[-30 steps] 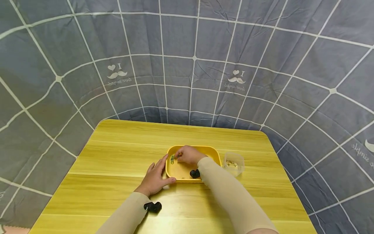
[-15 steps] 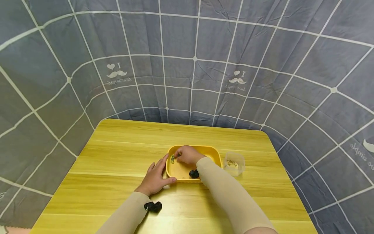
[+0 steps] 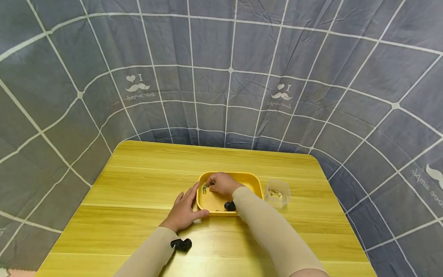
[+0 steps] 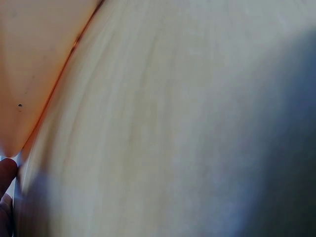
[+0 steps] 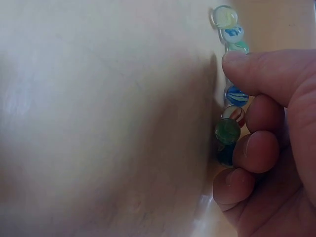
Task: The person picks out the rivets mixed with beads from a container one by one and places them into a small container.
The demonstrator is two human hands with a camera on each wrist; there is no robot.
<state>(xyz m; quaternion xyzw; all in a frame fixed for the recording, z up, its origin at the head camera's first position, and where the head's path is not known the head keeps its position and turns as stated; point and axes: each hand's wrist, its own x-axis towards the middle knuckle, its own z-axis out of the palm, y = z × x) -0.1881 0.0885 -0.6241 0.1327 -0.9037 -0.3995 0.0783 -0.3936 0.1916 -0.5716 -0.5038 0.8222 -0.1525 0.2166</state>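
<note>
A yellow tray (image 3: 216,201) stands on the table, and my left hand (image 3: 183,211) spreads around its left front corner, fingers along the side and thumb at the front edge. My right hand (image 3: 224,183) reaches inside with curled fingers. In the right wrist view, several glass marbles run in a row along the tray's side. A pale yellow marble (image 5: 225,18) lies at the end beyond the thumb. Between thumb and forefinger shows a blue striped marble (image 5: 237,96). Against the curled fingers sit a green marble (image 5: 227,131) and a dark blue marble (image 5: 225,154), partly hidden.
A clear plastic box (image 3: 282,188) with small gold-coloured pieces stands just right of the tray. The wood-patterned table (image 3: 155,165) extends around both. Behind it hangs a grey checked cloth (image 3: 211,88).
My right fingers have shifted very slightly at the marbles on the tray's left side. The left hand, tray and clear box have stayed in place.
</note>
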